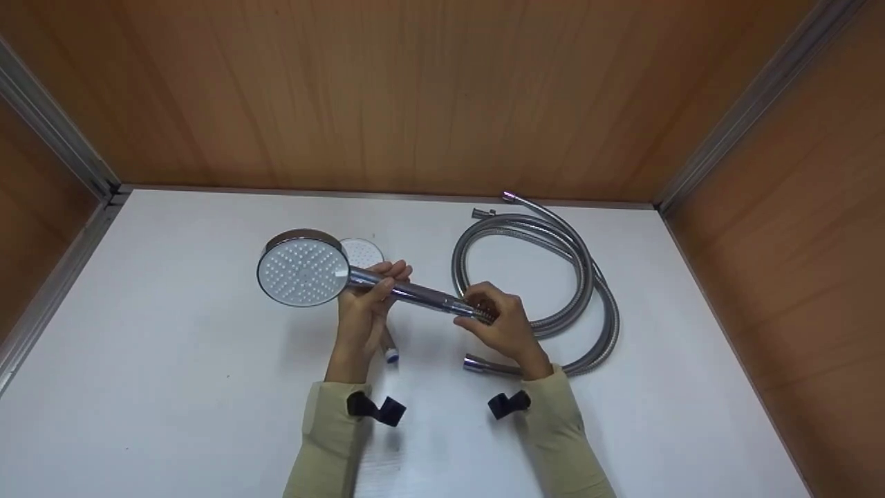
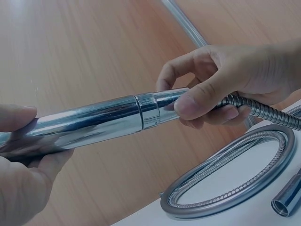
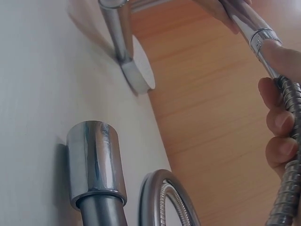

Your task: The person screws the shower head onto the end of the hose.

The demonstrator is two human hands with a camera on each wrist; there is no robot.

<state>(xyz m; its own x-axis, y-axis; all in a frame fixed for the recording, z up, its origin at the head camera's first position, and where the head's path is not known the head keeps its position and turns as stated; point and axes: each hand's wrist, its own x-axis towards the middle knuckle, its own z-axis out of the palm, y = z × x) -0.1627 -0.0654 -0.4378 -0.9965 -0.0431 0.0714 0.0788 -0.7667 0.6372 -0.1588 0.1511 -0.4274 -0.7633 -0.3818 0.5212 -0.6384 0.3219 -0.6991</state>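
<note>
Left grip (image 1: 361, 312) holds, palm upward (right grip (image 1: 505, 325) pinches).

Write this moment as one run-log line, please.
left hand: holds shower head handle | right hand: holds hose connector at handle's end | second shower head: on table

there are two shower heads (image 1: 303, 273) (image 1: 364, 252), two hoses (image 2: 270, 114) (image 2: 202, 212), two hands (image 1: 359, 315) (image 1: 509, 325) and two sleeves (image 1: 330, 436) (image 1: 563, 436).

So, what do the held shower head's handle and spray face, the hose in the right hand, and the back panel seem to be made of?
Handle: mirror-like reflections suggest polished chrome, over metal or plastic.
Spray face: pale with small nubs, probably plastic or rubber.
Held hose: shiny, ridged coils suggest metal.
Back panel: brown grain; wood or laminate.
</note>
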